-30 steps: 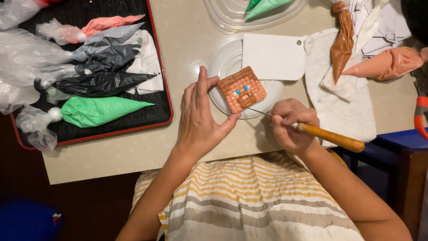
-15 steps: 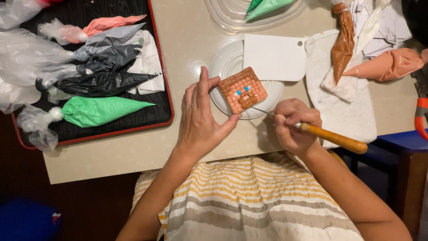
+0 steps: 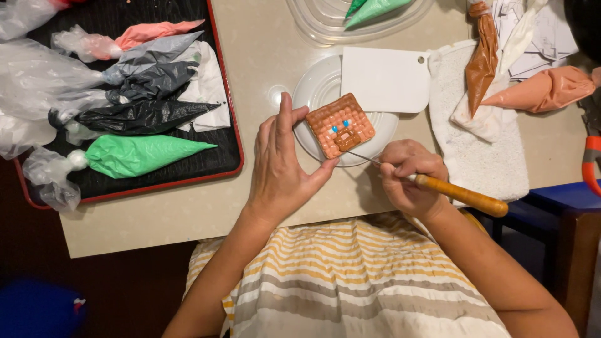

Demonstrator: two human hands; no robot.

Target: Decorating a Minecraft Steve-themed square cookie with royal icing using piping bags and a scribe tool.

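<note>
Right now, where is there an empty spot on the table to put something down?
Bare tabletop lies between the red-rimmed tray and the white plate, and along the near edge left of the left hand. The right side is crowded with towel and piping bags.

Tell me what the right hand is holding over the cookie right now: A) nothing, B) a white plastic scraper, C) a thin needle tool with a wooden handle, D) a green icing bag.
C: the right hand grips a wooden-handled needle tool whose thin metal tip reaches the square orange cookie, which the left hand steadies at its edges.
</note>
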